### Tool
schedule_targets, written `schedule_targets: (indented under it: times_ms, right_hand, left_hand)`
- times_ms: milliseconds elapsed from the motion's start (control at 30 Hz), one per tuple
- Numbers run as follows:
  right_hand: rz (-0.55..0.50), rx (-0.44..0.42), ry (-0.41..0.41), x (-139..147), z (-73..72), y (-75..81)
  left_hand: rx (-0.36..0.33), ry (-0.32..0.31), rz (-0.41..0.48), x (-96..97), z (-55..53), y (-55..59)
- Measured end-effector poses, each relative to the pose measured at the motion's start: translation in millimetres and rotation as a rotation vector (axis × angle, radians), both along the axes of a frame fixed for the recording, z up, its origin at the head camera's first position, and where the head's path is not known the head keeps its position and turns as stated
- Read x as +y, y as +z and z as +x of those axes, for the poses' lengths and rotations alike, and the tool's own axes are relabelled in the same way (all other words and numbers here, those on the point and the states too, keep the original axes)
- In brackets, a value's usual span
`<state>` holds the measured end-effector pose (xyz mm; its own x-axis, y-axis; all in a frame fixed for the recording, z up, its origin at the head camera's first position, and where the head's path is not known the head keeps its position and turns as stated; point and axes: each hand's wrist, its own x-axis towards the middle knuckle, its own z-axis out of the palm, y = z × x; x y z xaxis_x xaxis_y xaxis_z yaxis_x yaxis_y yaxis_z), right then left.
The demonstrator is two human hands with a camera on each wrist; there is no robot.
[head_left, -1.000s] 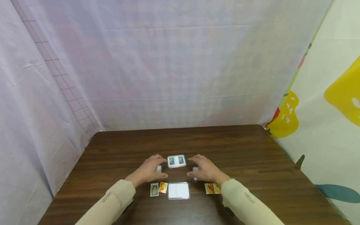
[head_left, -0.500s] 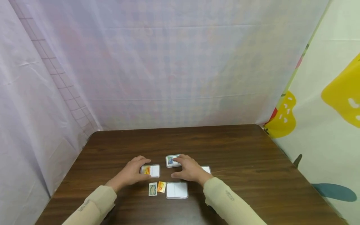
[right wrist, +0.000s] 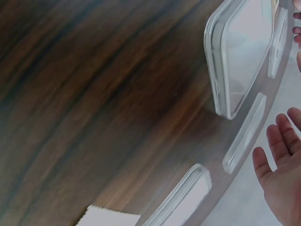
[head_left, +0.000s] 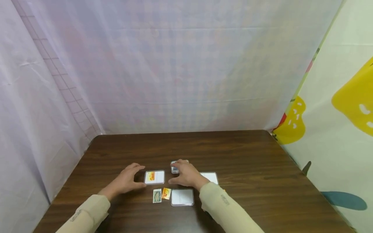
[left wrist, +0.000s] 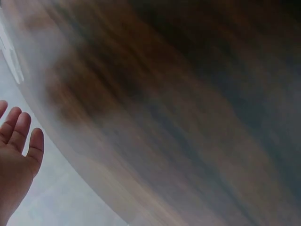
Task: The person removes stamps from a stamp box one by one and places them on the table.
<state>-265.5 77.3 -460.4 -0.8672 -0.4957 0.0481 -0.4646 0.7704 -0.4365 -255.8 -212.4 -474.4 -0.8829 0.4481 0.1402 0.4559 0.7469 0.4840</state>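
My left hand hovers just left of a clear case that has an orange stamp on its white insert. Its fingers and thumb are spread with nothing between them, and the left wrist view shows the palm with straight fingers. My right hand is over the back case, covering most of it, thumb and fingers apart. In the right wrist view the fingers are loosely extended and hold nothing. Behind the right wrist a white-filled case is partly covered.
A white-filled case lies at the front. Left of it are a green stamp and an orange stamp. A stamp with a toothed edge lies face down in the right wrist view. The brown table runs back to a curtain.
Both hands have moved left. The left hand has come off the left case, uncovering it; the right hand has left the right case and now covers the back one.
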Motion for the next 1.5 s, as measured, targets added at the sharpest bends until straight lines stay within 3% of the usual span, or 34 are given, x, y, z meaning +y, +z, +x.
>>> schedule_targets:
  times_ms: [300, 800, 1500]
  right_hand:
    - [0.037, -0.002, 0.018, -19.0, -3.8, 4.2]
    - [0.116, 0.021, 0.017, -34.2, -11.4, -3.6]
    - [0.167, -0.008, -0.007, -40.7, -14.5, -14.8]
  left_hand:
    - [-0.015, -0.01, -0.027, -2.9, -6.9, 0.8]
    - [-0.034, -0.054, -0.056, 7.2, -11.9, 2.6]
    - [-0.071, -0.059, -0.087, 12.3, -19.1, -5.6]
